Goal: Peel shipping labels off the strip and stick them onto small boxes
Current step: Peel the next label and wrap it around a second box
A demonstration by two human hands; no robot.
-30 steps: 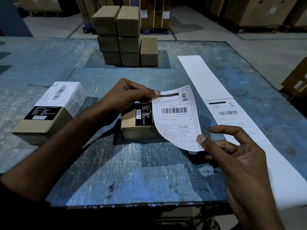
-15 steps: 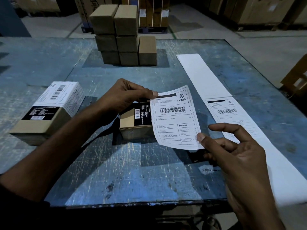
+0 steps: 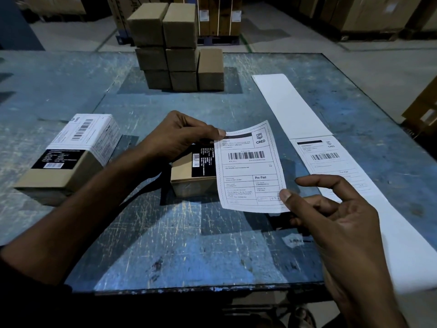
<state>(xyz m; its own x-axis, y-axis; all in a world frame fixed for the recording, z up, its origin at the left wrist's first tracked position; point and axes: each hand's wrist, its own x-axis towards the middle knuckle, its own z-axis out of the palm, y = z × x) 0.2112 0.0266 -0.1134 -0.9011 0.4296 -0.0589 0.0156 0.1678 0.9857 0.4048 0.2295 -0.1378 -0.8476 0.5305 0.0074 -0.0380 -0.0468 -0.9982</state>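
A: The peeled label (image 3: pixel 250 169) is off the strip. How will it handle, do you reckon?

B: Light and limp, I'd judge. Thin paper, sticky on the back; it bows between the two hands. Liable to fold onto itself or catch a finger if it sags.

A: Where to take it?

B: By opposite corners, as it is held. The left hand (image 3: pixel 179 136) pinches the top-left corner between thumb and curled fingers. The right hand (image 3: pixel 331 209) has its thumb on the bottom-right corner; index finger out straight, the others loosely bent behind the sheet. Corner grips keep the glue side off the skin and the sheet fairly taut.

A: Position?

B: Held in the air over the table (image 3: pixel 165 245), its left edge overlapping the right side of the small box (image 3: pixel 186 176). Whether it touches the box yet, I cannot tell.

A: Looks?

B: White, portrait, ruled border. Black bar at top left, "CRED" logo top right, barcode below, "Pre-Paid" lower down. The box beneath is brown card with a black printed panel on top.

A: Anything else?

B: The strip (image 3: pixel 295 114) lies along the right, one label (image 3: pixel 328 162) on it. A labelled box (image 3: pixel 71 152) sits to the left; plain boxes (image 3: pixel 175 46) are stacked at the far side.
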